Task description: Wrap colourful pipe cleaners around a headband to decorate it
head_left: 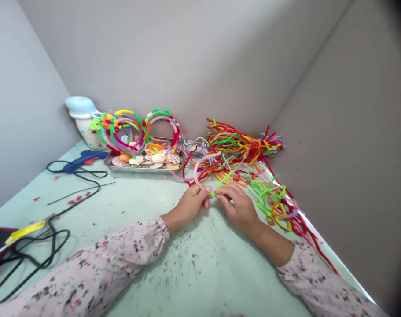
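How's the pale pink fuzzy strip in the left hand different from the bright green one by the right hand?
Color: the pink strip is pale, while the green strip is bright.
Thickness: the pink strip looks fatter; the green strip looks skinnier.
Shape: the pink strip bends in a wide curve above the left hand, but the green strip's visible upper stretch is almost straight.
Both look fuzzy.

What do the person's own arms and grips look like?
The left sleeve and right sleeve are pale pink, printed with scattered dark and deeper-pink flecks; the left cuff is gathered. The left grip and right grip are ungloved.
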Tool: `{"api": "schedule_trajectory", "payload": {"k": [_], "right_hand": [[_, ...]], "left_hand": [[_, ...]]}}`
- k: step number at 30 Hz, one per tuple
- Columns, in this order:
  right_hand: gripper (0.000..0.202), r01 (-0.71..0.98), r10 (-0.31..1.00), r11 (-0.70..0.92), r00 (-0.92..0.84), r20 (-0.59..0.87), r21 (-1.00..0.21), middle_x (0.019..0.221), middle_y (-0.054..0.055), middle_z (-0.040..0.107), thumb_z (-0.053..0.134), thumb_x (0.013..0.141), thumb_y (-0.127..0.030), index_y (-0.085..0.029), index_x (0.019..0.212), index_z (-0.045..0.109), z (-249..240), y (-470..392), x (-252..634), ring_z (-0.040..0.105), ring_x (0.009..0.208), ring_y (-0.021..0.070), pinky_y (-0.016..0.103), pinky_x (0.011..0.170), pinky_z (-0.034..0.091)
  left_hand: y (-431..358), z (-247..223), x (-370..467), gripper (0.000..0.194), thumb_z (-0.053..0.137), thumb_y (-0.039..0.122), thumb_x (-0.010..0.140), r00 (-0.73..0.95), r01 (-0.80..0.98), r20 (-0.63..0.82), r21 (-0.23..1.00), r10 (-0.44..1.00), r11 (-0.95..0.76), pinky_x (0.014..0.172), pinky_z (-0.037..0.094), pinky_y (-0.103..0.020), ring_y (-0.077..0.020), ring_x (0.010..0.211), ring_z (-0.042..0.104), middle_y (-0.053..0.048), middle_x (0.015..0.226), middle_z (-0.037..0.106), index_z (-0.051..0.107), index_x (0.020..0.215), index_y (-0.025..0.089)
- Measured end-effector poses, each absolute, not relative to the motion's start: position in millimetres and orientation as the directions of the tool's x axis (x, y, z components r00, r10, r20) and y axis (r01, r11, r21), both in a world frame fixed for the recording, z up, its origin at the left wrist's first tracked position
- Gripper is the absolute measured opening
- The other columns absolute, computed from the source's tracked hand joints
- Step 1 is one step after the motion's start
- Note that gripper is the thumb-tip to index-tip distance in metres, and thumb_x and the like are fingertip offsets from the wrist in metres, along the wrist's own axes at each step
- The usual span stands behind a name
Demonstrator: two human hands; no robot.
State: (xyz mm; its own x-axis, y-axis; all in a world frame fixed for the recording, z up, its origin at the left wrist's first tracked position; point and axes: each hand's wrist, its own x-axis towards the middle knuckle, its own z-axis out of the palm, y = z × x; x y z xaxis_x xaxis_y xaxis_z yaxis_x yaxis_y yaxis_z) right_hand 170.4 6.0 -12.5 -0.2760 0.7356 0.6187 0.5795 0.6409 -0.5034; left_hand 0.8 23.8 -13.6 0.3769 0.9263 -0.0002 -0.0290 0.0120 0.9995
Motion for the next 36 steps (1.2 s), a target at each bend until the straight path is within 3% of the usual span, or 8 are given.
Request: {"api": "schedule_trajectory", "payload": {"k": [12, 21, 36], "right_hand": [[0.012, 0.609, 0.787, 0.601, -0.335, 0.518, -0.518, 0.081, 0.004, 0.058, 0.047, 0.09, -0.02, -0.02, 0.089, 0.059, -9.5, 4.3, 170.5, 0.056, 0.075, 0.017, 0.031, 0.07, 0.046], [0.014, 0.607, 0.73, 0.637, -0.279, 0.623, -0.475, 0.096, 0.007, 0.059, 0.051, 0.087, -0.018, -0.022, 0.099, 0.058, -16.2, 5.7, 170.3, 0.058, 0.086, 0.019, 0.032, 0.071, 0.051], [0.013, 0.611, 0.774, 0.617, -0.357, 0.523, -0.496, 0.081, 0.004, 0.058, 0.044, 0.091, -0.018, -0.021, 0.087, 0.057, -9.5, 3.9, 171.0, 0.056, 0.076, 0.0174, 0.031, 0.071, 0.046]], "left_hand": [[22.4, -12.2, 2.2, 0.032, 0.046, 0.04, 0.085, 0.382, 0.004, -0.004, 1.0, 0.924, 0.003, 0.04, 0.028, -0.02, -0.0058, 0.038, 0.037, 0.005, 0.049, 0.046, 0.045, 0.063, 0.016], [23.2, -13.7, 2.4, 0.029, 0.046, 0.041, 0.085, 0.373, -0.029, 0.013, 1.0, 0.928, -0.003, 0.04, 0.028, -0.02, -0.0058, 0.037, 0.037, 0.006, 0.05, 0.047, 0.045, 0.068, 0.017], [22.8, -15.1, 2.5, 0.031, 0.046, 0.042, 0.084, 0.388, 0.011, 0.012, 1.0, 0.922, -0.018, 0.042, 0.03, -0.02, -0.006, 0.039, 0.038, 0.005, 0.051, 0.048, 0.046, 0.066, 0.017]]}}
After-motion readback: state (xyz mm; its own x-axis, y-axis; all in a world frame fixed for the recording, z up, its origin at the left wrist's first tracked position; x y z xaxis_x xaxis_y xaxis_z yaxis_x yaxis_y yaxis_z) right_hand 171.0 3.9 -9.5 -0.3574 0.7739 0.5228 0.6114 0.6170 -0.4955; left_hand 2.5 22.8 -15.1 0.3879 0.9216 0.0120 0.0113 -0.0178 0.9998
